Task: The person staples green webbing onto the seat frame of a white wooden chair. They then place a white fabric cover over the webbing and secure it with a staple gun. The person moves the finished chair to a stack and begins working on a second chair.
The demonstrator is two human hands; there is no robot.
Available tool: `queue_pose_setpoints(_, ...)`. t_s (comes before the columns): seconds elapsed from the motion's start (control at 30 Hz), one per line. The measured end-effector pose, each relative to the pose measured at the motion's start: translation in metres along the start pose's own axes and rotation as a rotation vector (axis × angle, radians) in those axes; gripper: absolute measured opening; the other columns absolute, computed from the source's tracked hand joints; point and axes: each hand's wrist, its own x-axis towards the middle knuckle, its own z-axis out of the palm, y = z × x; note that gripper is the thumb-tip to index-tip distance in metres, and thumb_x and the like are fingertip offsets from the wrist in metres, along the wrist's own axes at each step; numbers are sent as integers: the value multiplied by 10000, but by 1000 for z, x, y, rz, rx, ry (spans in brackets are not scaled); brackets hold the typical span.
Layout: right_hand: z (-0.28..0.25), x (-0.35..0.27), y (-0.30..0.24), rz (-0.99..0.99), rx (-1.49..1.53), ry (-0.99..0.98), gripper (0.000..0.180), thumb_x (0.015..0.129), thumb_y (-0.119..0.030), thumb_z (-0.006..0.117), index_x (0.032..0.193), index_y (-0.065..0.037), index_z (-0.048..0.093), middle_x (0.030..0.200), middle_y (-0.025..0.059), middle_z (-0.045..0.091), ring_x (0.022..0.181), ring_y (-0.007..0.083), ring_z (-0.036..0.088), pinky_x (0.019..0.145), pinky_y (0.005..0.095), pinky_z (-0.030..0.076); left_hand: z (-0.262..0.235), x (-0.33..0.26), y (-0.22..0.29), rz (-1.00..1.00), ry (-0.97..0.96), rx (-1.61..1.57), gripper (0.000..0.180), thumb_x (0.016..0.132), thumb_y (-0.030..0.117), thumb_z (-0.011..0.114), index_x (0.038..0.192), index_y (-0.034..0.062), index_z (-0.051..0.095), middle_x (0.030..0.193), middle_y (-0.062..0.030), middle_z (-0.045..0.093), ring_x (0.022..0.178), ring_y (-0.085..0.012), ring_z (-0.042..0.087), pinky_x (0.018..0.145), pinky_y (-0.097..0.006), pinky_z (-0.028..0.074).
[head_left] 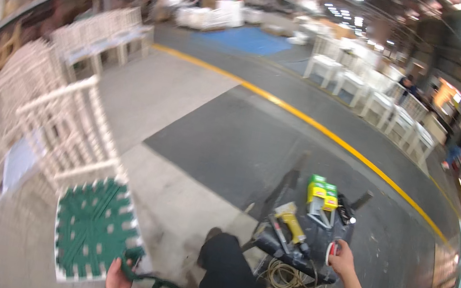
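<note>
A cream chair [93, 167] with a slatted back stands at my left, its seat woven from green webbing [89, 224]. My left hand [119, 280] is closed around a loose green webbing strap [170, 286], beside the seat's near corner. The strap runs from there across toward my dark-trousered leg. Over the right edge of a black-topped stand [322, 235], my right hand [343, 261] is closed on a small red and white round object [331, 253]; its exact kind is unclear. On the stand lie a yellow tool [292, 223], green and yellow boxes [323, 192] and a dark tool [345, 209].
A coiled beige cable [283, 276] hangs at the stand's near side. More cream chairs [28, 76] crowd the left, and a row of white chairs [373, 94] stands far right beyond a yellow floor line [307, 120]. A person [457, 145] is at the far right.
</note>
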Motion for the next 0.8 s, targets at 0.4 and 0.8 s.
queue_pose_setpoints(0.4, 229, -65, -273, -1552, -562, -637, 670, 832, -541, 863, 1323, -136, 655, 1070, 161, 683, 1056, 385, 664, 942, 475, 480, 21, 20, 20, -95, 35, 48, 387, 1110, 315, 619, 1251, -36, 698, 882, -116, 764, 736, -214, 724, 693, -342, 621)
queue_pose_setpoints(0.8, 435, -84, -340, -2173, -714, -928, 576, 818, -508, 852, 1272, -211, 659, 1080, 59, 630, 1066, 266, 634, 898, 431, 432, 18, 24, 21, -211, -8, 63, 235, 1098, 209, 631, 1146, -5, 716, 853, -120, 757, 698, -215, 734, 621, -369, 625)
